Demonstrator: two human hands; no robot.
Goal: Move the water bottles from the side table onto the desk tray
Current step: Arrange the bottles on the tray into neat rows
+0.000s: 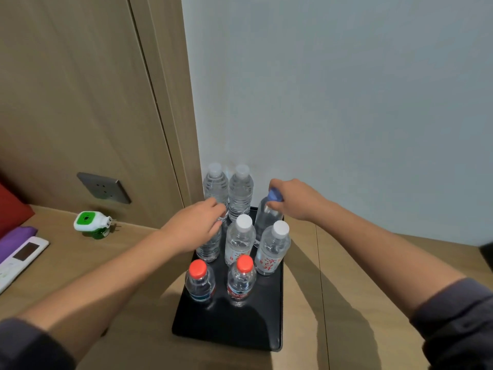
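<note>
8 water bottles — 2 red-capped, 1 black tray, 2 hands

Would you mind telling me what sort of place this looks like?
Probably a hotel or guest room. A black tray stocked with small water bottles sits on a built-in wooden desk, beside a wall socket, a plug-in mosquito repeller and what looks like a remote control.

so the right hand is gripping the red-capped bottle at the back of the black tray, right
Not quite. In the head view, the right hand grips a blue-capped bottle at the back of the black tray. The red-capped bottles stand untouched at the front.
</note>
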